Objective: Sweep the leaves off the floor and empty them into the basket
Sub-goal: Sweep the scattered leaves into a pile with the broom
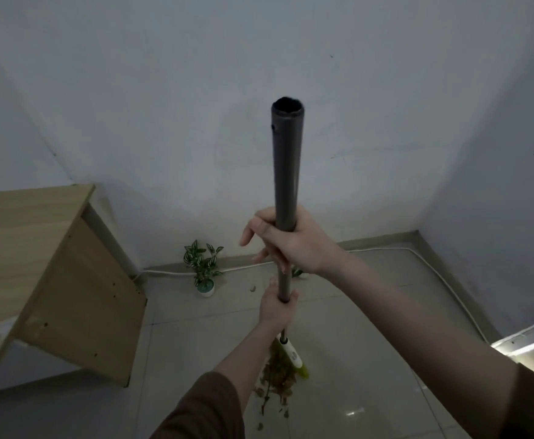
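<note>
Sweeping step: both hands clamped on the broom (pixel 286 172), with the leaves (pixel 275 381) heaped at its head.

The right hand (pixel 291 242) wraps the smooth grey metal tube high up, a finger or two loose. The left hand (pixel 275 308) grips just beneath it, thumb along the shaft. Well below both grips, the white collar and yellow-green bristles (pixel 300 369) sit against a pile of dry, curled brown leaves on the glossy tiled floor (pixel 354 343). One stray leaf (pixel 253 289) lies beyond the lower grip, near a small potted plant (pixel 204 267). I'd judge the pile nearly gathered. Next would be a short, low drag toward the basket, which I cannot see, kept light so the brittle leaves don't scatter.
</note>
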